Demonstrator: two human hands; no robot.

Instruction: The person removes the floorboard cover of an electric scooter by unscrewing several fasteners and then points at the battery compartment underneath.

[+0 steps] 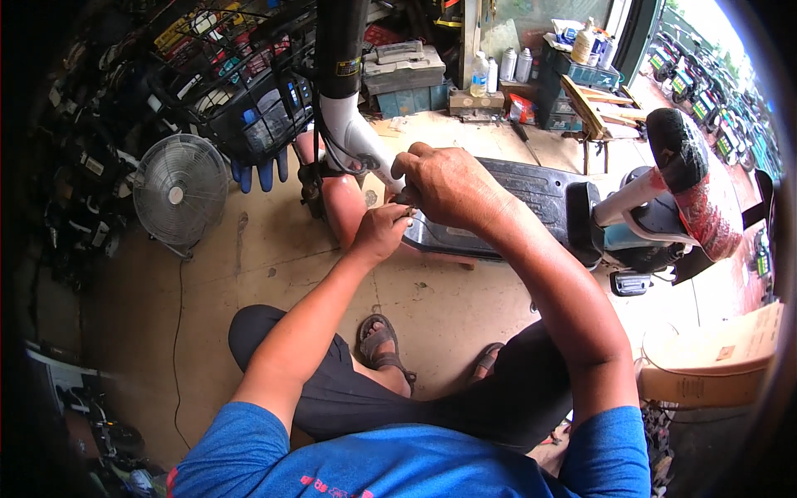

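Note:
An electric scooter stands crosswise in front of me, with a white steering tube (359,139) and a black ribbed footboard (531,195). Both my hands meet just beside the lower end of that tube, over the footboard's left end. My left hand (382,232) is closed, its thumb and fingers pinched at a small dark piece whose kind I cannot make out. From above, my right hand (455,189) curls in close against it, its fingertips partly hidden. Black cables (328,137) run down along the tube.
A silver fan (180,191) stands at the left, below a black wire basket (228,95) with a blue glove (267,173) hanging under it. The scooter's seat (682,145) rises at the right. An open cardboard box (710,369) lies lower right. Toolboxes (403,70) and spray cans (516,65) sit behind.

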